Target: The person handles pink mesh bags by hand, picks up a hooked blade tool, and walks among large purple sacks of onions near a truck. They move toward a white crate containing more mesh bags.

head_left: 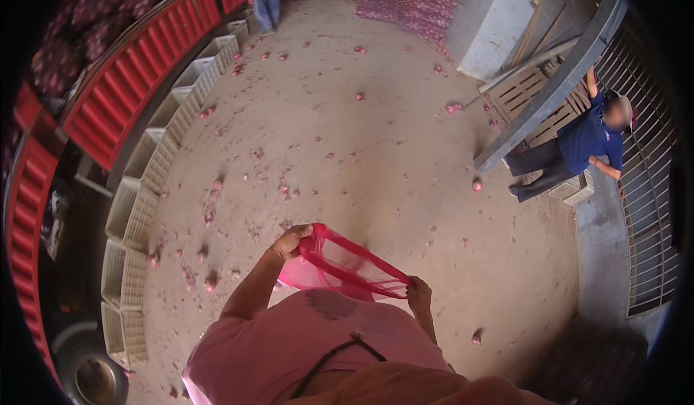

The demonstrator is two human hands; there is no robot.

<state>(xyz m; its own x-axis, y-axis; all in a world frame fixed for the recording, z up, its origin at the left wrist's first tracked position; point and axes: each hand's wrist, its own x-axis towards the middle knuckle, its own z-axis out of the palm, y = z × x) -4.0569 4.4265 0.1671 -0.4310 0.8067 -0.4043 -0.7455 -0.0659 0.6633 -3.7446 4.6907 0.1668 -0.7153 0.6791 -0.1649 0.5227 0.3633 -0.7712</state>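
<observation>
Stretching one pink mesh bag (322,266) by its mouth in front of the chest, over the floor (405,202). Gripping one end of the rim in curled fingers of the left hand (291,241), the opposite end in closed fingers of the right hand (419,293). Noting one pale mark on a dark blue shirt (587,141) at right, too small to read. Counting two other people, at least seven pale crates (124,275) in a row at left, and many scattered onions (477,185).
</observation>
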